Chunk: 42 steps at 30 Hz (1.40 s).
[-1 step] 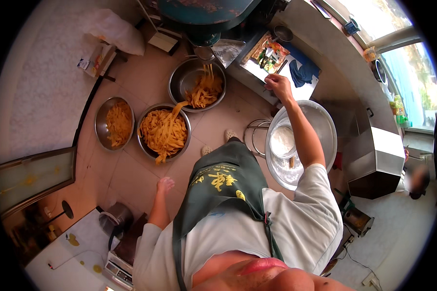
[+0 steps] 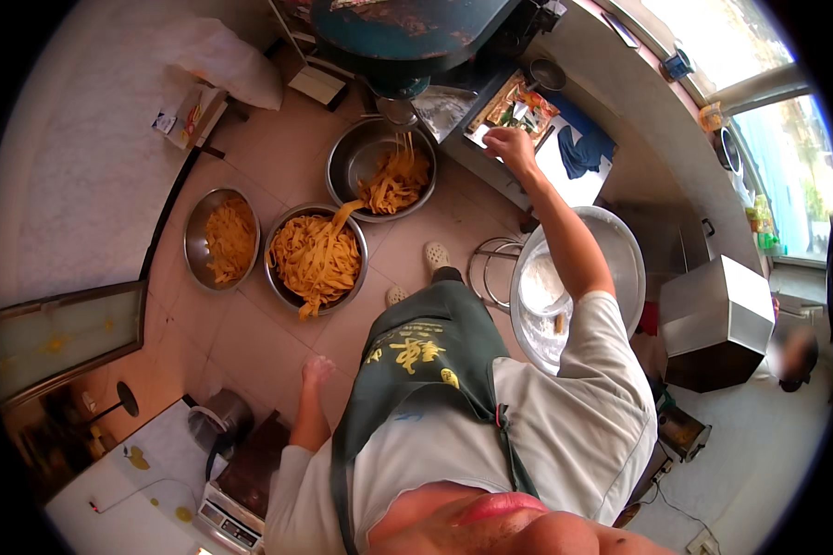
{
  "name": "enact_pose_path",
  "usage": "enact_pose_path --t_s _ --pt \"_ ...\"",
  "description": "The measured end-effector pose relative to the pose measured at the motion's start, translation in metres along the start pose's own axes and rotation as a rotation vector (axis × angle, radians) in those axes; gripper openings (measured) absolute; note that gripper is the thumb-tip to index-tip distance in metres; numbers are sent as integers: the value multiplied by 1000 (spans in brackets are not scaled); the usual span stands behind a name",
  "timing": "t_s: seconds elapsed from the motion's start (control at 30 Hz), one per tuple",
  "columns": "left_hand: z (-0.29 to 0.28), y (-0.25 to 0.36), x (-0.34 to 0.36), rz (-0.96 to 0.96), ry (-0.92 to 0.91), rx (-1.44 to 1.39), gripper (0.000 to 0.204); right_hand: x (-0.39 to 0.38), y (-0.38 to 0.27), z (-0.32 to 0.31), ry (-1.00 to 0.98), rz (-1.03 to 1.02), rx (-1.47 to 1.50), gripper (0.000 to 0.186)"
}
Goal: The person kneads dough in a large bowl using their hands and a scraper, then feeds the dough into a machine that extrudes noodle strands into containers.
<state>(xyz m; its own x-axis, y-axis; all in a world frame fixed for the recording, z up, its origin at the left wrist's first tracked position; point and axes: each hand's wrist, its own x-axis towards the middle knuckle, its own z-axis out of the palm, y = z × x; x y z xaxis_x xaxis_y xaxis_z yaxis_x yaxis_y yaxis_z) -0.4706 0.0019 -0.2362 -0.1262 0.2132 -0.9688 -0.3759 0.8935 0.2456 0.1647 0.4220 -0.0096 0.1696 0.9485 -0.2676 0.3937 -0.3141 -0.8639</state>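
My right hand (image 2: 511,146) is stretched forward over a white-topped table (image 2: 526,180), its fingers drawn together near a colourful packet (image 2: 526,113). Whatever may be in those fingers is hidden. Low by my left side hangs my left hand (image 2: 318,370), whitened on the fingers, loosely open and holding nothing. Ahead of it, wide yellow noodle strips (image 2: 315,259) heap in a steel bowl (image 2: 273,277). One strip bridges to a farther steel bowl (image 2: 347,159), where more strips hang down from a spout under a green machine (image 2: 407,32).
A third steel bowl (image 2: 194,231) of yellow strips stands on the tiled floor at left. Beside my right arm, a large metal basin (image 2: 625,268) holds a bowl of white powder (image 2: 539,282), next to a round-framed stool (image 2: 491,273). A steel cabinet (image 2: 722,314) stands at right.
My right hand has moved slightly left and forward across the table edge. My left hand has lowered a little, its fingers less spread. My foot has stepped forward.
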Motion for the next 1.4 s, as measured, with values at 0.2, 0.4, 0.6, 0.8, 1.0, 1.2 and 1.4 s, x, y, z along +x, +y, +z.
enact_pose_path --t_s 0.2,0.4,0.6,0.8,1.0,1.2,1.4 --pt "-36 -114 -56 164 -24 28 12 133 -29 79 -241 115 17 27" --pt "-11 -76 -61 351 -37 442 16 122 -17 47 -172 113 348 28" --pt "53 47 -34 -77 -3 252 22 -42 14 -101 -63 103 345 36" --pt "105 132 -2 43 -122 501 31 -295 188 -197 444 579 -574 28" --pt "113 161 59 193 -311 817 25 -428 289 -98 525 833 -618 41" --pt "144 182 82 173 -320 901 17 -374 267 -69 529 856 -610 48" --pt "156 196 40 134 -250 892 12 -368 279 -60 500 940 -554 41"
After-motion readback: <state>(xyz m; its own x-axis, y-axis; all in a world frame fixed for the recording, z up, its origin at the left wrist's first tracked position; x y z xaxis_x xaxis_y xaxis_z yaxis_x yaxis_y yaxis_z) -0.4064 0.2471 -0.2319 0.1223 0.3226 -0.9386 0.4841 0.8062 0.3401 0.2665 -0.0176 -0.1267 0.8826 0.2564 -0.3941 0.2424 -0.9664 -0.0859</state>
